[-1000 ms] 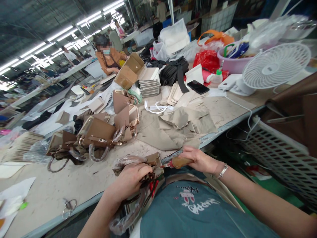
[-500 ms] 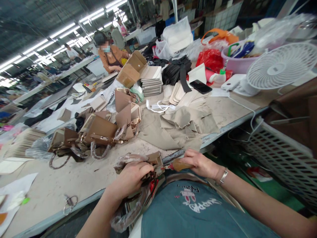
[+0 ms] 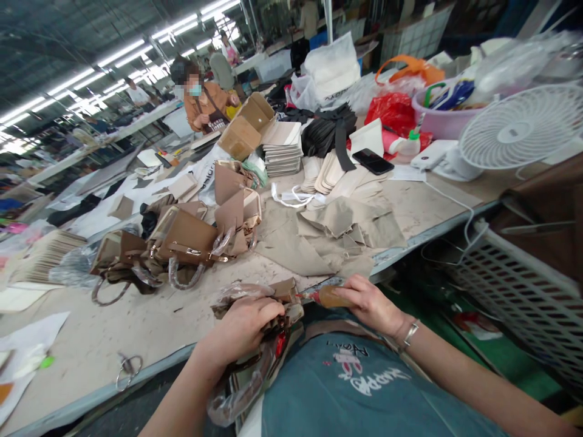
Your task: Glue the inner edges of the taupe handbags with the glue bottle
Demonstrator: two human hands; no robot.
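Note:
My left hand [image 3: 243, 325] is closed around a brown handbag [image 3: 277, 291] whose handle is wrapped in clear plastic, held at the table's front edge against my body. My right hand [image 3: 370, 301] grips the wooden handle of a tool [image 3: 328, 296]. The tool's metal tip points left at the bag's top. Part of the bag hangs below the table edge, hidden by my arm.
A pile of brown handbags [image 3: 182, 243] lies on the worktable [image 3: 136, 331], with tan fabric pieces [image 3: 337, 230] to their right. Scissors [image 3: 127, 367] rest near the front edge. A white fan [image 3: 519, 130], a phone [image 3: 372, 161] and stacked panels [image 3: 282, 149] stand farther back. Another person [image 3: 203, 103] works behind.
The tool in my right hand has slid slightly left toward the bag. Both hands keep their grip.

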